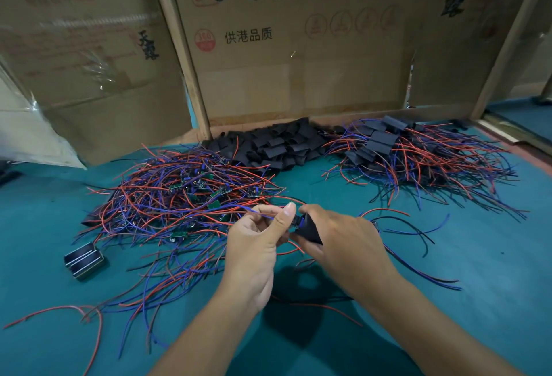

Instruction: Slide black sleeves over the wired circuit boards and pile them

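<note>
**Sleeve held at the board's wire end, above the green mat**

Nearest, 2 bare forearms reaching in from the bottom edge, meeting over the middle of the mat. Left hand (pixel 257 235) curled, thumb and forefinger pinching a bundle of red and blue wires (pixel 257 211) just left of the sleeve's mouth. Right hand (pixel 337 235) wrapped round a black sleeve (pixel 309 230), thumb on top, fingers beneath, the sleeve tilted with its open end toward the left hand. Circuit board itself mostly hidden at that mouth; only a dark tip with blue wire showing between the 2 hands. More wires trailing out past the right wrist, lying loose on the green mat (pixel 478 256).

Further left, a small black ribbed block (pixel 84 259) resting apart on the mat. Beyond the hands, a tangle of unsleeved boards (pixel 185 193) with red, blue and black leads. Behind that, against the back, a heap of empty black sleeves (pixel 277 144). To the right, a pile of sleeved boards (pixel 403 151), wires fanned outward.

At the far edge, upright cardboard panels (pixel 298 62) printed with Chinese characters, framed by pale wooden strips; clear plastic sheeting (pixel 27 130) at far left.
</note>
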